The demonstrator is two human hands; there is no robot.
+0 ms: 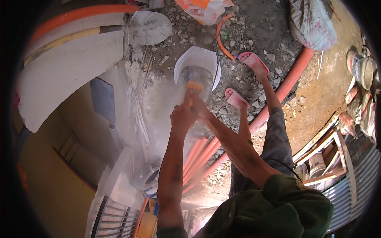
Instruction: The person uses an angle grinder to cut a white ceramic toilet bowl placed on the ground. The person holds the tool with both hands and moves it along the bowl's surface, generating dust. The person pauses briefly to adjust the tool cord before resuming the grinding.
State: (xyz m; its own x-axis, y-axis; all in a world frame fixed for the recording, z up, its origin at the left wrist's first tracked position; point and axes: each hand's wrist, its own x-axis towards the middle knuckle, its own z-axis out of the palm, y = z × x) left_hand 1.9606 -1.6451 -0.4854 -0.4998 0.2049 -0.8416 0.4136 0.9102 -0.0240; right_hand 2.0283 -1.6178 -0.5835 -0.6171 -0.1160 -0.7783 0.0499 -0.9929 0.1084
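My left hand (181,116) and my right hand (197,104) are closed together on a yellow power tool (195,87), whose far end is veiled in pale dust. The tool is over a white rounded bucket-like piece (187,55) with a greyish surface inside it, too hazy to make out. A black cord (217,65) runs beside the piece. Dust billows left of my hands.
My pink-slippered feet (254,59) stand on rubble. Orange pipes (289,75) cross the ground; a shovel blade (149,27) and bags (311,23) lie farther off. A pale wall ledge (71,63) is left. A wooden frame (337,166) and corrugated sheet are right.
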